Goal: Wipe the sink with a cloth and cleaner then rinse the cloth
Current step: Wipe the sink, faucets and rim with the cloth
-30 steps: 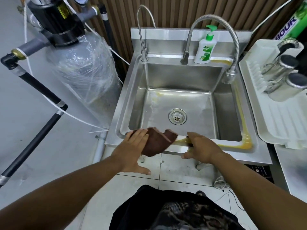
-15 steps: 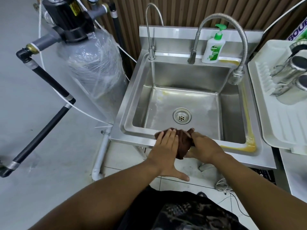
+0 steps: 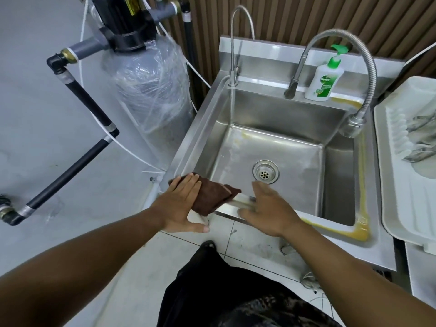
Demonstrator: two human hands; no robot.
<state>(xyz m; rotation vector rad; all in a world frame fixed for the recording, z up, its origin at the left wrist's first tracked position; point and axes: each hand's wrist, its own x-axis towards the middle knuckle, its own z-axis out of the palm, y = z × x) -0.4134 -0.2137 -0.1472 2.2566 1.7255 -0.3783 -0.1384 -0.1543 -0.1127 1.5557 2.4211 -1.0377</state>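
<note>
Sliding left along the sink (image 3: 188,147) rim, left hand (image 3: 181,204) flat on the cloth (image 3: 212,197); right hand (image 3: 266,208) now open, empty; yellow cleaner (image 3: 354,230) remains.

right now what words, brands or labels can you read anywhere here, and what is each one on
"Dettol" on the white label of the green-pump soap bottle standing on the back ledge of the sink.
Smaller print under that brand name on the same label: too small to read.
Gold label on the black valve head atop the plastic-wrapped tank: too blurred to read.
No other text is visible.
</note>
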